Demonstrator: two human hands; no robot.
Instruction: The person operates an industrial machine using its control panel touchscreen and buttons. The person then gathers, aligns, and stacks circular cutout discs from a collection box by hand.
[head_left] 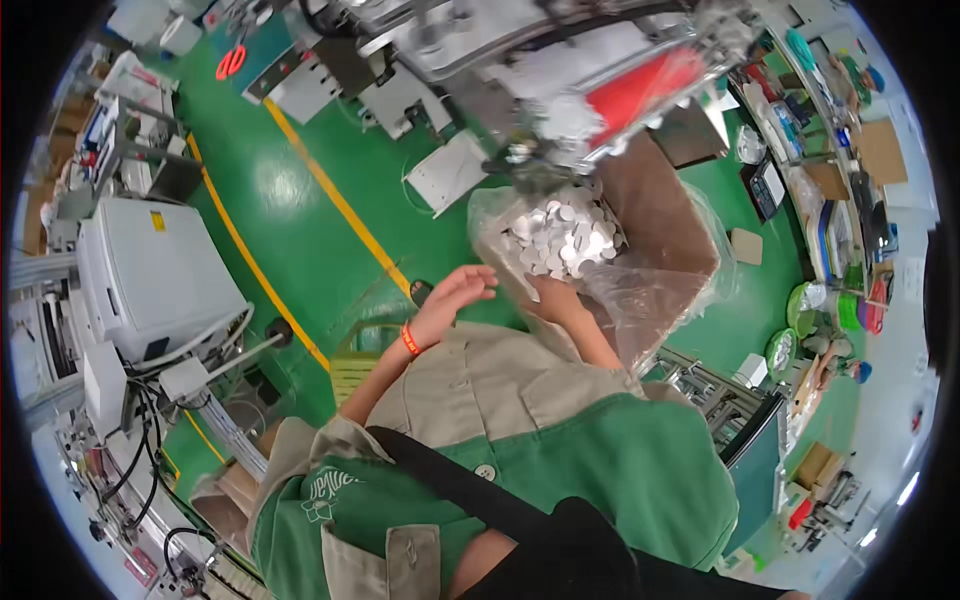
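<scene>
My left hand point(457, 293) hovers open, fingers spread, just left of a clear plastic bag point(655, 290) that lines a brown cardboard box point(660, 205). An orange band sits on that wrist. My right hand point(553, 296) reaches into the bag at the near edge of a heap of white round discs point(565, 238); its fingers are buried among the discs, so I cannot see whether they hold any. Above the box hangs a machine head with a red part point(640, 85).
A white machine cabinet point(150, 275) with cables stands at the left. Yellow lines point(335, 195) cross the green floor. A conveyor frame point(705, 390) lies at the right, beyond it a cluttered bench point(840, 200). Red scissors point(230, 62) rest at top left.
</scene>
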